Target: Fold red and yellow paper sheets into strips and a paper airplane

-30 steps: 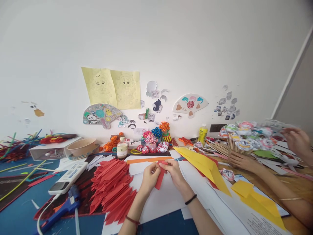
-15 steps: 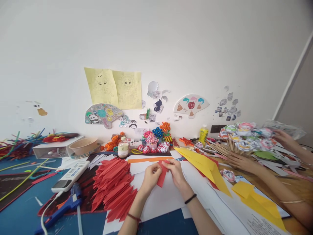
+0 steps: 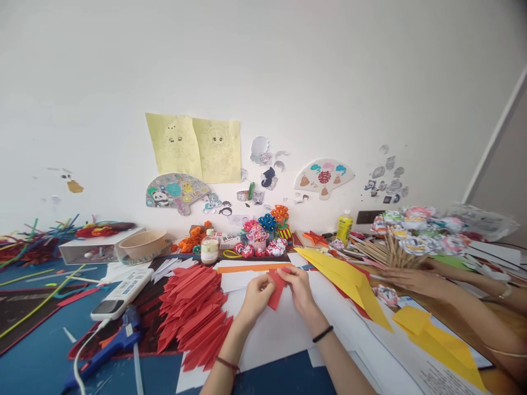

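Note:
A small piece of red paper [image 3: 277, 292] is held between my two hands, over white sheets [image 3: 267, 343] on the table. My left hand [image 3: 259, 295] pinches its left edge, the fingers curled. On the other side my right hand [image 3: 299, 286] grips the upper right part with thumb and fingers. The paper looks folded; its upper part is partly covered by my fingers. Left of my left hand lies a big pile of folded red paper pieces [image 3: 193, 307].
A blue glue gun [image 3: 119, 340] and a white power strip [image 3: 122, 293] with a cable lie at left. Yellow paper [image 3: 349, 280] spreads at right. Beyond it, a co-worker's hands [image 3: 411, 277] are beside paper flowers on sticks [image 3: 415, 230]. A small bottle [image 3: 209, 248] stands behind.
The red paper has turned slightly in my hands, which stay pinched on it. The co-worker's far hand has come down from the paper flowers toward the table.

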The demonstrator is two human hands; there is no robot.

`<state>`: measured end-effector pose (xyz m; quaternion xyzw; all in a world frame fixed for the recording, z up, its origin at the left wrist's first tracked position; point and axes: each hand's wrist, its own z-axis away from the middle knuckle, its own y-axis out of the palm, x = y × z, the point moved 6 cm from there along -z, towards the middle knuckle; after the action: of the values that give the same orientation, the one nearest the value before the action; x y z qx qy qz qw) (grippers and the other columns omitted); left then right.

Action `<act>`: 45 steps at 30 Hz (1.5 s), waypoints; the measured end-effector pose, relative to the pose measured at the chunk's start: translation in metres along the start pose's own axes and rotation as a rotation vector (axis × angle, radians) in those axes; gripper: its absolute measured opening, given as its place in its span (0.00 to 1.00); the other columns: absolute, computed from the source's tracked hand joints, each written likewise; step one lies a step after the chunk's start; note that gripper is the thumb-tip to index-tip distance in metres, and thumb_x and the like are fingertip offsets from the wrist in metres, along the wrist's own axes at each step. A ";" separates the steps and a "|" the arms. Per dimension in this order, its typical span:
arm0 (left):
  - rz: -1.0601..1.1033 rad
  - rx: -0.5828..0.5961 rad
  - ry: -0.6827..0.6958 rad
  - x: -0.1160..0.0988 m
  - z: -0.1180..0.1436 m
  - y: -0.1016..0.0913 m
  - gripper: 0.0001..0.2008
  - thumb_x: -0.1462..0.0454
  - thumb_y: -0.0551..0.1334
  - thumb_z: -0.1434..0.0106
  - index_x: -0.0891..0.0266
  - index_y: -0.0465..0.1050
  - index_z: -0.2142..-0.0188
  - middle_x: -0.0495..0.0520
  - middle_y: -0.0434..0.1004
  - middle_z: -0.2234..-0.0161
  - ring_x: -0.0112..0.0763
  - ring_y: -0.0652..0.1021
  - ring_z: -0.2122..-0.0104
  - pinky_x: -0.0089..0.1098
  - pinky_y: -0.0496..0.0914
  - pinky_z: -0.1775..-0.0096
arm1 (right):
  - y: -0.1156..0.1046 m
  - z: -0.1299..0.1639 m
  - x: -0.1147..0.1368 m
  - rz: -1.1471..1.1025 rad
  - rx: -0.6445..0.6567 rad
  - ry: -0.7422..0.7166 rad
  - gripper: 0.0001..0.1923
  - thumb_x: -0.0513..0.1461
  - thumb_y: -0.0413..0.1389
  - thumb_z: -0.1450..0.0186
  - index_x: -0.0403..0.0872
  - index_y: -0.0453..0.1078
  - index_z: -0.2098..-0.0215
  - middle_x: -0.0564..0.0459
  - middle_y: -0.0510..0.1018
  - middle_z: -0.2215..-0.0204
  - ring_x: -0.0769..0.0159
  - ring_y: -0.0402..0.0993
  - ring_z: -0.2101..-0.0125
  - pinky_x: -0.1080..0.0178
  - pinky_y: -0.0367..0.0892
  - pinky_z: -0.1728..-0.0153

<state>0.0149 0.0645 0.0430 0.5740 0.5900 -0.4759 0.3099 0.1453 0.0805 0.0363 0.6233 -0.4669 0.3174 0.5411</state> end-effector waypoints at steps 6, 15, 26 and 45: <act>-0.012 0.028 -0.015 0.003 0.001 0.002 0.07 0.65 0.53 0.48 0.61 0.63 0.80 0.46 0.64 0.81 0.26 0.65 0.78 0.27 0.59 0.73 | -0.015 -0.008 0.000 -0.090 -0.103 0.019 0.13 0.41 0.69 0.56 0.45 0.70 0.82 0.58 0.70 0.84 0.71 0.60 0.81 0.65 0.55 0.78; -0.039 -0.131 -0.018 0.007 0.000 -0.012 0.12 0.57 0.54 0.40 0.61 0.68 0.73 0.50 0.71 0.76 0.30 0.70 0.74 0.29 0.63 0.69 | -0.046 -0.019 -0.004 -0.158 -0.316 -0.031 0.15 0.42 0.70 0.57 0.46 0.72 0.76 0.55 0.76 0.77 0.68 0.67 0.78 0.64 0.62 0.77; -0.129 -0.388 -0.025 0.009 0.002 -0.042 0.20 0.48 0.58 0.40 0.64 0.72 0.73 0.50 0.74 0.76 0.31 0.71 0.73 0.29 0.63 0.69 | -0.002 -0.007 0.004 0.248 0.203 0.020 0.17 0.50 0.66 0.50 0.44 0.75 0.75 0.53 0.75 0.79 0.65 0.70 0.75 0.63 0.63 0.71; -0.275 -0.549 -0.043 0.003 0.008 -0.066 0.17 0.50 0.61 0.43 0.62 0.78 0.71 0.50 0.77 0.76 0.32 0.71 0.75 0.29 0.63 0.69 | 0.009 0.005 0.018 0.368 0.406 -0.009 0.11 0.45 0.63 0.45 0.46 0.76 0.77 0.49 0.76 0.81 0.65 0.71 0.78 0.60 0.63 0.73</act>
<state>-0.0512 0.0655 0.0514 0.3731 0.7620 -0.3482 0.3985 0.1427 0.0717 0.0551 0.6251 -0.5013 0.4949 0.3362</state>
